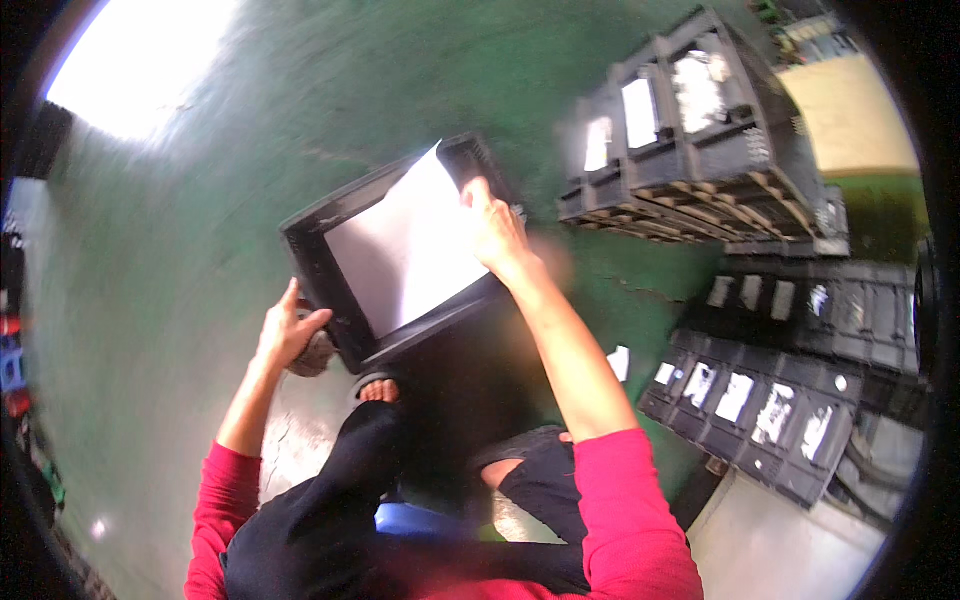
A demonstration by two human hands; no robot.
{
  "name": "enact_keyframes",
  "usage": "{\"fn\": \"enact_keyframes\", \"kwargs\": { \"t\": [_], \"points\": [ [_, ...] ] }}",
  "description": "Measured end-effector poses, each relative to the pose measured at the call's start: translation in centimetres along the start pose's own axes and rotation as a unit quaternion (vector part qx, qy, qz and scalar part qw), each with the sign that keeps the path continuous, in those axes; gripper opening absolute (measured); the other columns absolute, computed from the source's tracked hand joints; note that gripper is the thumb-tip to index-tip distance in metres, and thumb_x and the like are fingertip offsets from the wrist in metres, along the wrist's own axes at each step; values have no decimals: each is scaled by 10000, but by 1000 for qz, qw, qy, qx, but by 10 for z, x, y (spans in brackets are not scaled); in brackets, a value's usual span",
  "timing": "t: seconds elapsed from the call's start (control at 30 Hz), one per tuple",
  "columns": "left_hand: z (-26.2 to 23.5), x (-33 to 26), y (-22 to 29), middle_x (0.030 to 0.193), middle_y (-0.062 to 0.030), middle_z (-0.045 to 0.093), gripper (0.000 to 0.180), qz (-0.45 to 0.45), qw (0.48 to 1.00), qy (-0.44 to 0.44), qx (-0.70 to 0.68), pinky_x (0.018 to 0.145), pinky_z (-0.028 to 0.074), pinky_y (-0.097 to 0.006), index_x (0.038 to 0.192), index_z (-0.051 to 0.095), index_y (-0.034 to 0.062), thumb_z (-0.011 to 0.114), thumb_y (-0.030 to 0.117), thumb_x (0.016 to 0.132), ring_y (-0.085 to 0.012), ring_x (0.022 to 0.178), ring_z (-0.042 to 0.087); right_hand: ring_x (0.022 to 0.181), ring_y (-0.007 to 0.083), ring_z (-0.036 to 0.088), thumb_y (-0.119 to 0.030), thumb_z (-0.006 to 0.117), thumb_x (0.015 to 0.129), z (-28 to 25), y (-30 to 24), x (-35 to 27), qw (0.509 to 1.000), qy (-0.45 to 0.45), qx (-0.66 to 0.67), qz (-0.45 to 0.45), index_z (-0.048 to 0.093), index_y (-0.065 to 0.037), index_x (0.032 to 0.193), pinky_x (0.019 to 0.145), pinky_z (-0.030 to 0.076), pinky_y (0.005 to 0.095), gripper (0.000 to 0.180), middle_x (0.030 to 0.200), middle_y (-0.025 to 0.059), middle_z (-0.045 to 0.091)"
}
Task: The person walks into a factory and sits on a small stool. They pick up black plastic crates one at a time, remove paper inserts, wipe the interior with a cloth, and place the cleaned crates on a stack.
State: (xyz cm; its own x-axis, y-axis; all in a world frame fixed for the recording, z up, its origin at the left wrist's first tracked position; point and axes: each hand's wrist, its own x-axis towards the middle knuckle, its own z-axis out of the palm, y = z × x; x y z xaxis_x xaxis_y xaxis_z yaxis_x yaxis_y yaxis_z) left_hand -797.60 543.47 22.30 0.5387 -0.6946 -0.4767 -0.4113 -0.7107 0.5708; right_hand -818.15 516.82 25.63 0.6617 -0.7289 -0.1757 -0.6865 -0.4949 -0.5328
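A black plastic crate (312, 262) is tilted up off the green floor in front of me, with a large white sheet (410, 245) lying inside it. My left hand (287, 332) grips the crate's near left corner. My right hand (492, 228) presses flat on the sheet's upper right edge, close to the crate's far wall. My red sleeves and dark trousers fill the lower part of the view, and my feet in sandals stand just below the crate.
Stacks of black crates (690, 120) with white labels sit on a wooden pallet (700, 210) at the upper right. More labelled black crates (770, 410) line the right side. A blue stool (420, 520) is under me. A bright patch of light falls on the green floor (180, 200) at upper left.
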Motion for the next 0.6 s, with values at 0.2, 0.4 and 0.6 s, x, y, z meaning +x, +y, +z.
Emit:
{"fn": "enact_keyframes", "kwargs": {
  "t": [0.2,0.4,0.6],
  "points": [
    [-13,46,38,1062,-153,657,809,116,993,20,24,865,472,-367,1404,344,76,717,386,757,-309,973,633,770,80,576,-38,493,874,-292,-15,-62,901,354,167,-187,642,-77,1069,647,477,232,249,918,14,633],
    [-11,34,38,983,-174,670,659,137,987,75,-32,820,491,-377,1300,461,38,705,361,780,-314,930,646,764,141,614,-9,525,895,-461,42,-110,756,593,276,6,644,-7,1076,697,504,238,217,934,83,656],
    [-7,23,32,942,-157,683,588,148,984,78,-55,791,495,-342,1297,470,44,693,277,805,-242,863,659,827,213,625,53,527,865,-487,42,-129,619,717,254,-193,606,11,1069,695,525,311,223,975,136,631]
  ]
}}
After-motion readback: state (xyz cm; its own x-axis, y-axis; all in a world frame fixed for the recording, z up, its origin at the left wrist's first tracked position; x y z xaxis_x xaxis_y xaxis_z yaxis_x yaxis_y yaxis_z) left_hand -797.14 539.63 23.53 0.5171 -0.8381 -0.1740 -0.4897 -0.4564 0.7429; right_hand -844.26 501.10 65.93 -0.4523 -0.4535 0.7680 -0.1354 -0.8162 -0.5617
